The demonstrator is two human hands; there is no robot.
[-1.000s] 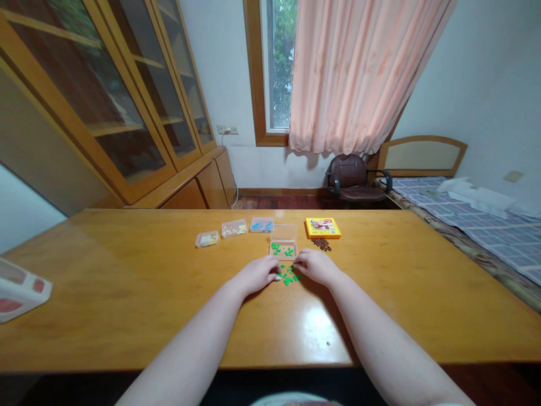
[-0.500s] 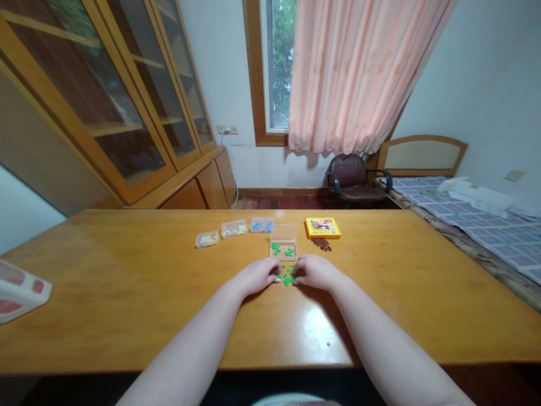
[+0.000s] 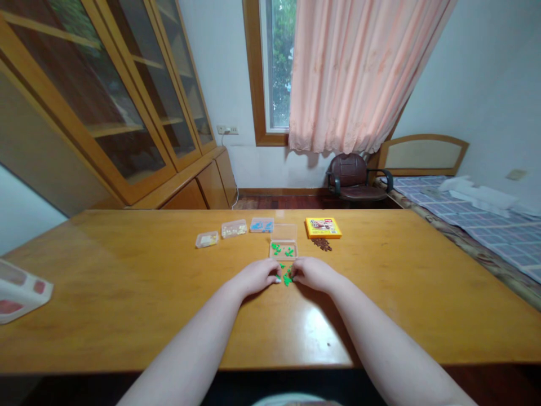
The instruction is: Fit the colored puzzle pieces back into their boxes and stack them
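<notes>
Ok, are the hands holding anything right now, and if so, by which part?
It cannot be told: the left hand and right hand are at the loose green pieces, but any piece in either grasp is hidden or too small.

On the table (image 3: 139, 299), I have a scatter of small pieces (image 3: 288, 281) between my two hands, the left hand (image 3: 261, 273) on its left and the right hand (image 3: 313, 273) on its right. Just behind the scatter sits a box (image 3: 283, 259) with more pieces (image 3: 275, 248) inside and its lid (image 3: 284, 232) at the back. Beyond it to the left, three boxes (image 3: 234, 235) run in a slanting row, the leftmost nearest me. To the right lies a flat pack (image 3: 323, 228), a heap of bits (image 3: 322, 245) directly in front of it. Past the table, I see a cabinet (image 3: 173, 169) at left, a chair (image 3: 354, 180) below the curtain (image 3: 350, 73), and a bed (image 3: 477, 211) at right.
</notes>
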